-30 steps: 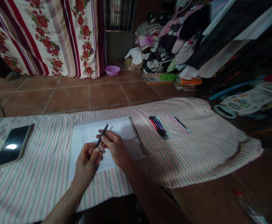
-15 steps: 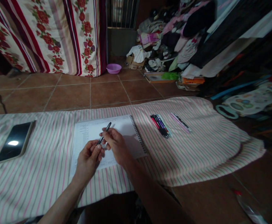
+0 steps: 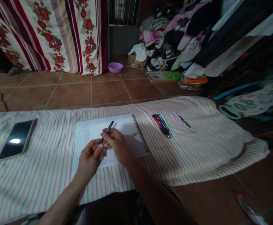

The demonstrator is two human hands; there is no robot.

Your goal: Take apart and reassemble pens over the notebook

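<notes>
One black pen [image 3: 109, 126], pinched at its near end by the left hand [image 3: 89, 156] and around its middle by the right hand [image 3: 118, 143], is over the notebook [image 3: 129, 126] and looks light, hard and smooth, so its middle seems best to hold.

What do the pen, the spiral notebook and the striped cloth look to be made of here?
Pen: probably plastic, smooth and dark with a slight sheen; metal can't be ruled out.
Spiral notebook: matte white paper, judging by the flat printed page; the dark coil could be metal or plastic.
Striped cloth: dull fabric, perhaps cotton, given its soft folds and wrinkles.
</notes>
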